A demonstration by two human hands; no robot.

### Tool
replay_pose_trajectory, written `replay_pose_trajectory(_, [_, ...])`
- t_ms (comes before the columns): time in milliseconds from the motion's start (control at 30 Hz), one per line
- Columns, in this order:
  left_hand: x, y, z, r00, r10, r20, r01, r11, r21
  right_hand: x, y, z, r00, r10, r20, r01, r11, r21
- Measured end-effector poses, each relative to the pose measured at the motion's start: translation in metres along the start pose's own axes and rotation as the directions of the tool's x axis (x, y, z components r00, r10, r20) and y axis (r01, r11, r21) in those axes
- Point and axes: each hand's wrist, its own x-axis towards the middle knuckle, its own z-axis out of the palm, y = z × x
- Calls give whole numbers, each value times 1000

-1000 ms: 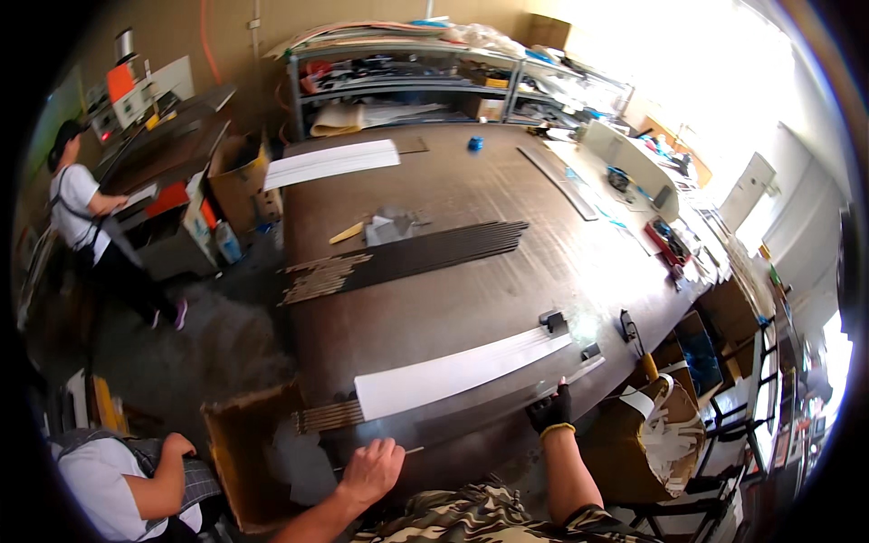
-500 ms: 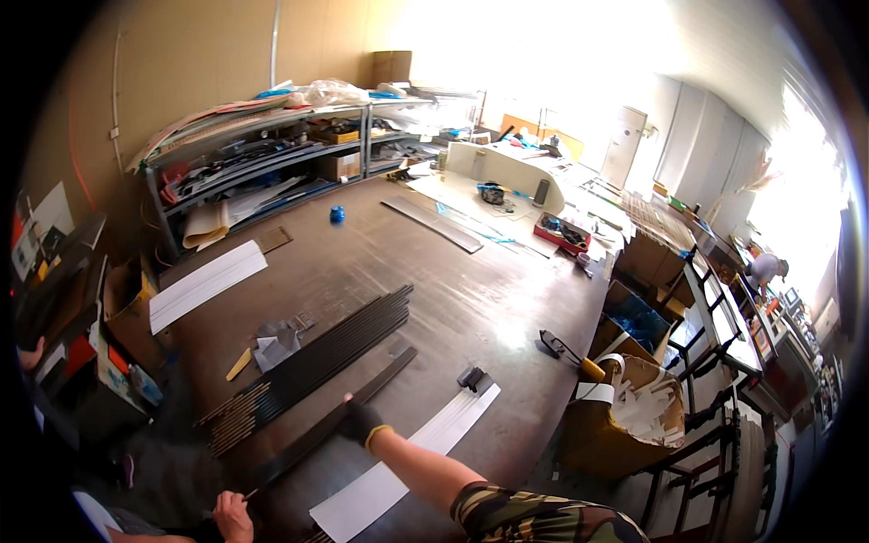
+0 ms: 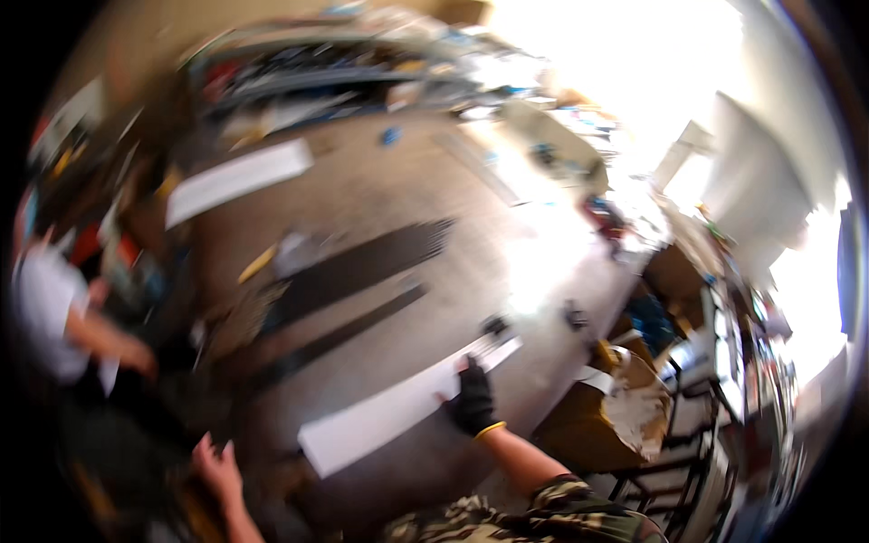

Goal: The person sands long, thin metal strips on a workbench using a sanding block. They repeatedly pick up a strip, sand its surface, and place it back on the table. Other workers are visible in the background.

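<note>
The frame is smeared by motion, so fine detail is lost. Low and right of centre, the right hand (image 3: 472,400), in a black glove with a yellow cuff, lies on the right-hand part of a long white sheet (image 3: 407,407), near its right end. Its fingers look loosely spread and pressed flat rather than curled round anything, though the blur makes it hard to be sure. The sheet is a flat, pale, narrow rectangle lying slantwise on the brown desk (image 3: 380,217), running from the lower centre up toward the right.

The left hand (image 3: 215,469) is bare, at the lower left of the frame, off the sheet's lower left end and not touching it. Its fingers are open and it holds nothing.

Above the sheet, across the middle of the desk, lie dark strips (image 3: 362,271), long, thin and matte, roughly parallel to the sheet. A second white sheet (image 3: 237,181) lies in the upper left. At the far left edge a person in a white top (image 3: 45,308) is visible.
</note>
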Motion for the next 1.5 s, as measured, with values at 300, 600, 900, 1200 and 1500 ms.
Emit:
replay_pose_trajectory(300, [-136, 17, -7, 783, -579, 227, 620, 696, -363, -90, -197, 15, 730, -642, 234, 398, 677, 619])
replay_pose_trajectory(600, [-118, 19, -28, 595, -697, 400, 791, 419, -447, -94, -220, 12, 790, -454, 413, -140, 522, 841])
replay_pose_trajectory(900, [-127, 87, -92, 764, -455, 457, 645, 511, -569, -51, -84, -8, 379, -147, 914, -732, -652, 199])
replay_pose_trajectory(1200, [-158, 92, -103, 731, -419, 539, 680, 510, -526, -61, -42, -35, 421, 192, 887, -428, -820, 381])
replay_pose_trajectory(1500, [-198, 25, -59, 726, -427, 539, 574, 808, -133, -128, 24, -11, 370, 346, 862, -783, 615, 89])
